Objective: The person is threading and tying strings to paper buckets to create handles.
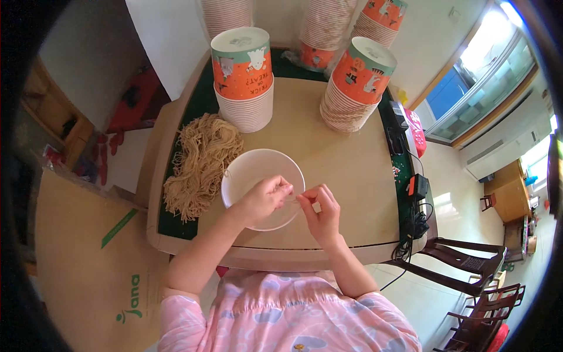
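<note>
A round white paper tub (246, 173) stands near the front edge of the beige-topped table (355, 179). The left hand (267, 198), over its opening, and the right hand (322, 212), at its right rim, pinch thumb to fingers on something too fine to identify. A tangled beige string heap (202, 164) lies along the left edge.
</note>
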Tool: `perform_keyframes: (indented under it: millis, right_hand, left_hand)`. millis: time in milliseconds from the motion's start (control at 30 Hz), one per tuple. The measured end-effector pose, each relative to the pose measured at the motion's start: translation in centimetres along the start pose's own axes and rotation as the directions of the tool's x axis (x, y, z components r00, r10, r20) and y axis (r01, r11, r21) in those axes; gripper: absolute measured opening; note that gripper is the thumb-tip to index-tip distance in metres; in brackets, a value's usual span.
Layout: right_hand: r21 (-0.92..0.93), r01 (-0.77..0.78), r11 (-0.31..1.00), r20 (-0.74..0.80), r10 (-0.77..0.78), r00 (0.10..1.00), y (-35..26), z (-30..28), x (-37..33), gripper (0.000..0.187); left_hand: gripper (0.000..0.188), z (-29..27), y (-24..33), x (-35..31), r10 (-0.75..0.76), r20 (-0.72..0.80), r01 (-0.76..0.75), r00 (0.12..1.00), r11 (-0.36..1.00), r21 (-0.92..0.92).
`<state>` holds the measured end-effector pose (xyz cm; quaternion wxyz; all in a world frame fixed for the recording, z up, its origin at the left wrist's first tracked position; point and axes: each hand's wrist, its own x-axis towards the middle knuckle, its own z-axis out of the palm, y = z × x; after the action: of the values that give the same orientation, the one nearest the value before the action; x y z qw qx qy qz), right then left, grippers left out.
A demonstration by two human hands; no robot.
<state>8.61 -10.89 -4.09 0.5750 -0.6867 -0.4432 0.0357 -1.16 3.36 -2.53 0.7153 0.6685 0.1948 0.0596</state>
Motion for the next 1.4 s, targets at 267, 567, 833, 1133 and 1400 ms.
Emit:
perform_keyframes:
  millis: [267,567,833,1133,1400]
  right_hand:
    - [-0.130,0.243,0.961,-0.031,-0.248,0.968,0.5,1.0,-0.4,0.015]
    - [0.038,0.090,0.995,-0.123,-0.084,0.989,1.4,1.2,-1.5,0.013]
    - [0.600,-0.373,0.708,0.044,0.436,0.899,1.9,1.3,-2.2,0.013]
    - [0.645,-0.516,0.564,0.204,0.524,0.827,1.2,-0.1,-2.6,0.013]
    - [0.655,-0.463,0.597,0.335,0.320,0.886,1.3,-1.4,-3.0,0.016]
  left_hand:
    - [0.035,-1.0,0.4,1.1,-0.508,0.294,0.546,0.810,0.836,-0.060]
    - [0.014,-0.2,0.9,0.4,-0.282,0.128,0.291,0.951,0.955,-0.057]
    - [0.007,3.0,1.3,-2.5,0.569,0.123,-0.411,0.813,0.413,0.813]
    - [0.006,4.1,1.7,-3.6,0.526,0.217,-0.356,0.822,0.178,0.917]
    - [0.008,4.2,1.1,-3.5,0.444,-0.073,-0.285,0.893,0.685,0.670]
